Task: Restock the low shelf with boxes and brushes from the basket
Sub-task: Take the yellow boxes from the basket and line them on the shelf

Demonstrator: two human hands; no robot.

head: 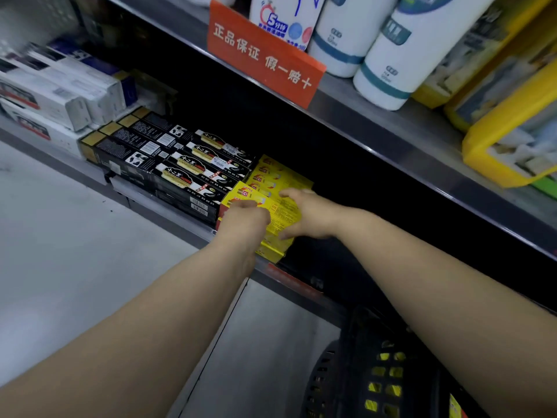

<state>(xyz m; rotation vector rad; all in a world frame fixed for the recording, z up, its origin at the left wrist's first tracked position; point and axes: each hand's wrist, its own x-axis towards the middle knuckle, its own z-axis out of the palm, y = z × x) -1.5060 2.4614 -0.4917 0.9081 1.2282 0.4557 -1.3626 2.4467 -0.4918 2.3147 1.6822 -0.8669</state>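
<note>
A stack of yellow boxes (280, 212) sits at the front of the low shelf (193, 227), to the right of rows of black boxes (180, 164). My left hand (244, 221) grips the near left end of the top yellow box. My right hand (307, 215) holds the same box from the right, thumb on top and fingers down its side. The black mesh basket (361, 369) stands on the floor at the lower right, with yellow packages showing through its holes.
White boxes (51, 95) fill the shelf's far left. The upper shelf carries white bottles (388, 52), an orange sign (262, 55) and yellow packages (512, 122). The shelf space right of the yellow boxes is dark. Grey floor (60, 251) lies on the left.
</note>
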